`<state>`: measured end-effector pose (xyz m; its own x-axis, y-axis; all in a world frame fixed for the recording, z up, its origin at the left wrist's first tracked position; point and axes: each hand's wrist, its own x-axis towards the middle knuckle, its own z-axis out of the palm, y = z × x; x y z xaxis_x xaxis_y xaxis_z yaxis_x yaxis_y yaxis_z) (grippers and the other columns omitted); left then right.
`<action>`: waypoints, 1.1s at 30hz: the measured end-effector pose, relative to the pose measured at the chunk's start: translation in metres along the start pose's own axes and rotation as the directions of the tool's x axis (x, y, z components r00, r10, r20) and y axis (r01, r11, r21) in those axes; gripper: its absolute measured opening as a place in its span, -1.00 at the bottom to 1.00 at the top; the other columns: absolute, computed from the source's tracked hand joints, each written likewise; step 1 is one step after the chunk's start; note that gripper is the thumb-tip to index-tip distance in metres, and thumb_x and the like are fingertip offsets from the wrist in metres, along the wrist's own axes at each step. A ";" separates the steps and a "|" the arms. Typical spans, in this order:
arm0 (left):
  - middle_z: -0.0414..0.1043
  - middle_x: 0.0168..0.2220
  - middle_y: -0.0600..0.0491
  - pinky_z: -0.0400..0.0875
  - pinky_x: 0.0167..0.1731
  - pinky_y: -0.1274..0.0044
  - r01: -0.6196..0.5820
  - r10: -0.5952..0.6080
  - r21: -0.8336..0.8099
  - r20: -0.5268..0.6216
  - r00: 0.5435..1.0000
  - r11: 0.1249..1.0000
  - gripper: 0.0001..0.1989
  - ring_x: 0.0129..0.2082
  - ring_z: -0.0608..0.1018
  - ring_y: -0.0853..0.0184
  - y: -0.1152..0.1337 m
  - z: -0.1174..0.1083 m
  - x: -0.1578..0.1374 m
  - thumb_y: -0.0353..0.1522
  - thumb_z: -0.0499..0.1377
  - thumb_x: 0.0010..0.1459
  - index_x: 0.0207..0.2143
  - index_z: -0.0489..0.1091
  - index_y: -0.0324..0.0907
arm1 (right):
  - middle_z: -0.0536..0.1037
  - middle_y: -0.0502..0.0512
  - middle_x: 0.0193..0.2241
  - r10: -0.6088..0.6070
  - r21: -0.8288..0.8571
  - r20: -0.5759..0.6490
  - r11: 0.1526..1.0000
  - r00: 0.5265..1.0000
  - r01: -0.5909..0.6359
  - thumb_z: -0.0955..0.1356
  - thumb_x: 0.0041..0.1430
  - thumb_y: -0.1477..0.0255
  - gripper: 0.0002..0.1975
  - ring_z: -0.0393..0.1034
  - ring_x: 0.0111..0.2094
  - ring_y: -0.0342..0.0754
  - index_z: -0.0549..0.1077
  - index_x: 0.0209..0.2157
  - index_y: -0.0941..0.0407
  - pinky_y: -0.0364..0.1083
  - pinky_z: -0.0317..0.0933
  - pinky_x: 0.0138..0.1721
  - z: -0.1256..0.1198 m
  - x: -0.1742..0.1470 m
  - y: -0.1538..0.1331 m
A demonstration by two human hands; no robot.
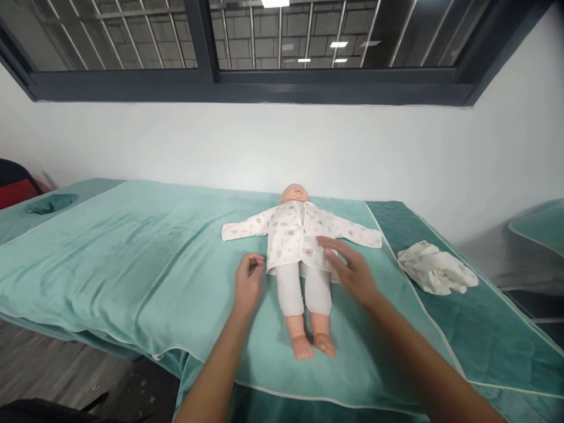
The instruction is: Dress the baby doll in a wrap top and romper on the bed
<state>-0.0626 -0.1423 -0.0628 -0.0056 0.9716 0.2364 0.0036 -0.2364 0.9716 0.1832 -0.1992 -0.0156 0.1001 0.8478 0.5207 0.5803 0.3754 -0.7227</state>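
A baby doll (pixel 302 341) lies on its back, feet toward me. It wears a long-sleeved white shirt (pixel 286 232) with small printed figures and white trousers (pixel 291 291). Both sleeves are spread out to the sides. Beside the shirt's lower left edge, my left hand (pixel 249 285) is loosely curled, with a small gap between thumb and fingers and nothing visible in it. Over the shirt's right front, my right hand (pixel 352 270) has its fingers apart and stretched toward the cloth. Whether its fingertips touch the shirt I cannot tell.
A green sheet (pixel 132 252) covers the bed, with a hole (pixel 50 204) at the far left. Crumpled white cloth (pixel 436 269) lies to the right. Behind stand a white wall (pixel 198 144) and a barred window (pixel 282 88). A red and black object (pixel 17 191) is at the left edge.
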 end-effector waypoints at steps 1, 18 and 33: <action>0.45 -0.28 0.06 0.35 -0.14 0.49 0.050 -0.052 -0.078 -0.025 0.998 0.996 -0.93 -0.22 0.48 0.33 0.001 0.001 0.004 -0.40 0.15 0.10 -0.31 0.39 -0.15 | 0.57 0.11 -0.02 0.060 0.007 -0.098 0.998 0.993 -0.059 0.27 0.29 0.21 -0.69 0.43 0.04 0.03 0.53 -0.08 0.04 0.07 0.26 0.12 -0.001 0.007 0.007; 0.56 -0.05 -0.22 0.49 0.06 0.24 0.674 -0.424 -0.484 0.533 0.733 0.558 -0.54 -0.01 0.58 0.05 0.001 0.057 0.091 -0.26 0.22 0.19 0.08 0.39 -0.33 | 0.57 0.07 -0.13 0.395 0.382 -0.023 0.852 0.918 -0.357 0.32 0.17 0.07 -0.61 0.47 -0.11 0.04 0.34 -0.11 0.03 0.01 0.39 -0.14 0.020 0.037 0.082; 0.55 -0.03 -0.18 0.42 0.14 0.27 0.664 -0.376 -0.472 0.568 0.732 0.579 -0.56 0.06 0.54 0.06 -0.007 0.079 0.118 -0.28 0.18 0.22 0.09 0.39 -0.34 | 0.45 0.20 0.10 0.436 0.726 0.127 0.571 0.891 -0.383 0.24 0.26 0.13 -0.57 0.35 0.14 0.12 0.37 0.05 0.07 0.18 0.31 0.12 0.001 0.047 0.090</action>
<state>0.0153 -0.0254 -0.0414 0.5626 0.8037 -0.1937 -0.4739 0.5055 0.7210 0.2394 -0.1258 -0.0566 0.2397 0.9666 0.0907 -0.2935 0.1612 -0.9423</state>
